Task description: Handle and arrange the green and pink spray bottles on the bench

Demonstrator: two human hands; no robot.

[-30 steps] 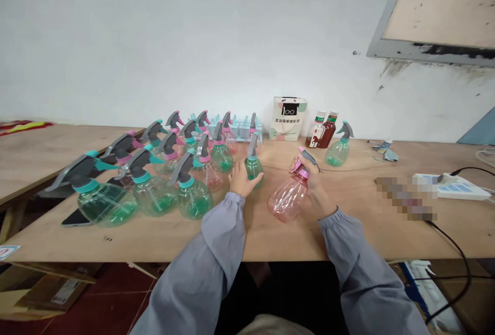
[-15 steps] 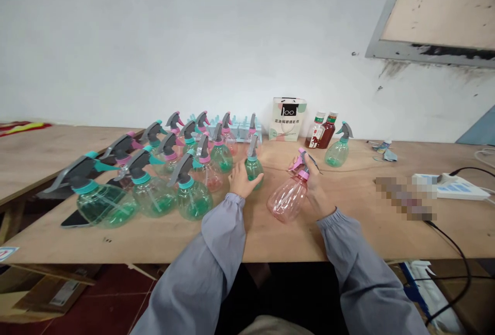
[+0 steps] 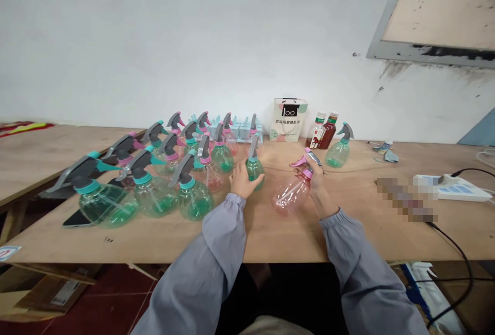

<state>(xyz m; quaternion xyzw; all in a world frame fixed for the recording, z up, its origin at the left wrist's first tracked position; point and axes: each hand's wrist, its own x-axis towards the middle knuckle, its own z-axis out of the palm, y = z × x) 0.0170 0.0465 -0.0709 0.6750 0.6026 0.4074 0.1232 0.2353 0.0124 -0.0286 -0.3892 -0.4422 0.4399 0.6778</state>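
My right hand (image 3: 317, 185) is closed round the grey-and-pink head of a clear pink spray bottle (image 3: 290, 193). The bottle leans, its rounded base toward the lower left. My left hand (image 3: 243, 179) cups a green spray bottle (image 3: 255, 169) standing upright on the table, thumb across its near side and fingers at its left. Left of that hand stand several more spray bottles with grey heads and teal or pink collars, among them a green one (image 3: 195, 201) close to my left wrist. Another green spray bottle (image 3: 337, 152) stands apart at the back right.
Along the wall stand a printed paper bag (image 3: 288, 131), two capped drink bottles (image 3: 323, 136) and a pale blue rack (image 3: 247, 131). To the right lie a white power strip (image 3: 454, 188), a blurred-out device (image 3: 406, 199) and black cables. A dark phone-like slab (image 3: 77, 218) lies at left.
The pink spray bottle in my right hand has shifted slightly right and tilted further over. My left hand stays at the green spray bottle.
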